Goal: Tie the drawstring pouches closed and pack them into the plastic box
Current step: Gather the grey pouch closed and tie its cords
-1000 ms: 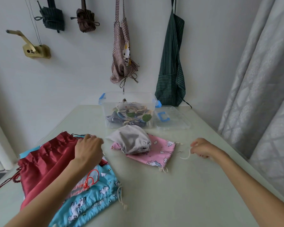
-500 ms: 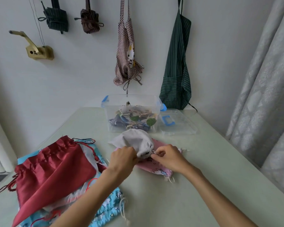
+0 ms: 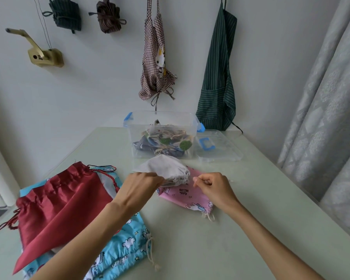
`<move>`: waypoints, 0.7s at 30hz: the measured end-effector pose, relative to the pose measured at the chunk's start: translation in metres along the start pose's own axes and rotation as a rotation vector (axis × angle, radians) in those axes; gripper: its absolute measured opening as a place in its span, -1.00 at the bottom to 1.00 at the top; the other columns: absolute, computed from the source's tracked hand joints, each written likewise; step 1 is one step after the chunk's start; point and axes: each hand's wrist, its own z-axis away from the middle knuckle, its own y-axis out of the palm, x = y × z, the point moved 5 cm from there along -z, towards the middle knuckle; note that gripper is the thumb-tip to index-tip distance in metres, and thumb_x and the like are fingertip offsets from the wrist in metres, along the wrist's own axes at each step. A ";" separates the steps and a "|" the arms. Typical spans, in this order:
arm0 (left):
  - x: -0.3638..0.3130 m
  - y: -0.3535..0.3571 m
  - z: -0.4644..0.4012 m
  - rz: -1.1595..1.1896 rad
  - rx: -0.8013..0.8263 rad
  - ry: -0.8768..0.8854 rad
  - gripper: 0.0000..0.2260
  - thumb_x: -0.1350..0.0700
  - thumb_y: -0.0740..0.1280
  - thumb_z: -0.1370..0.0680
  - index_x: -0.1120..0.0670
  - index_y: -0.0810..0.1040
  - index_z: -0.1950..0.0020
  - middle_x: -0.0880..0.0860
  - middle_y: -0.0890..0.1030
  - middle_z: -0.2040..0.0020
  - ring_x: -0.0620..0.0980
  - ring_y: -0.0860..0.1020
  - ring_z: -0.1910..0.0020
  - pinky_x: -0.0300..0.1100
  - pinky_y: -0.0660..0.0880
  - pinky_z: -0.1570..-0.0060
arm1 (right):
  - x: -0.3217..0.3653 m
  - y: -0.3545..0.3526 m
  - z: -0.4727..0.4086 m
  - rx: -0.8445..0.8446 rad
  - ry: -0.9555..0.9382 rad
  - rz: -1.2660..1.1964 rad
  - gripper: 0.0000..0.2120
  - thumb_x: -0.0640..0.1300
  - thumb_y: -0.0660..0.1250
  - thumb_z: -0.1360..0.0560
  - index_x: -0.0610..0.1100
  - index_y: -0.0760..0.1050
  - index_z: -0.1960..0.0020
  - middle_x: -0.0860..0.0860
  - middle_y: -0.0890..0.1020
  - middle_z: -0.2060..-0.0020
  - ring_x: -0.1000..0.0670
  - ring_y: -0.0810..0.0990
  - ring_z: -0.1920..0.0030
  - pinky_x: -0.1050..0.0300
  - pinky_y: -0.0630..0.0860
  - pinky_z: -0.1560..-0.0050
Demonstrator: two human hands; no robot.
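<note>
I can read only one bit of writing. It is on the pink pouch (image 3: 187,196), in small dark letters that look upside down to me. It says "LITTLE UNICORN", though the word "little" is tiny and I am not quite sure of it. The blue pouch (image 3: 127,251) has some white words near its bottom edge too, but they are too blurry for me to read. I see no numbers and no brand names on anything else.
</note>
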 end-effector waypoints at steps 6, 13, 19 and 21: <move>-0.002 -0.002 -0.003 -0.069 0.044 -0.105 -0.82 0.16 0.51 -0.31 0.02 0.53 0.38 -0.02 0.57 0.40 0.06 0.41 0.52 -0.22 0.17 0.61 | -0.006 0.006 0.008 0.040 0.045 0.076 -0.80 -0.06 0.32 -0.51 0.00 0.56 0.28 0.23 0.62 0.42 0.31 0.50 0.41 0.45 0.33 0.35; 0.003 -0.037 -0.020 0.103 -0.087 -0.247 -0.82 -0.02 0.25 -0.57 -0.05 0.64 0.02 -0.04 0.64 0.12 0.04 0.59 0.10 -0.17 0.37 0.32 | 0.029 0.006 0.008 0.025 -0.077 0.215 -0.67 0.12 0.38 -0.42 0.12 0.44 -0.15 0.15 0.50 0.37 0.16 0.46 0.38 0.22 0.32 0.38; -0.003 -0.045 -0.045 0.408 -0.061 -0.304 -0.86 0.03 0.33 -0.53 -0.10 0.66 -0.02 -0.14 0.69 0.08 -0.16 0.61 0.07 -0.39 0.36 0.29 | 0.048 0.025 -0.007 -0.012 -0.025 0.119 -0.80 0.12 0.37 -0.44 0.07 0.63 0.01 0.06 0.67 0.16 0.01 0.62 0.12 0.14 0.51 0.17; 0.000 -0.043 -0.044 0.516 -0.039 -0.346 -0.83 0.09 0.32 -0.54 -0.10 0.63 -0.07 -0.17 0.68 0.04 -0.20 0.61 0.05 -0.37 0.45 0.20 | 0.044 0.025 -0.012 -0.030 0.044 -0.023 -0.87 0.09 0.40 -0.43 0.06 0.64 0.12 0.08 0.65 0.27 0.02 0.61 0.20 0.07 0.56 0.16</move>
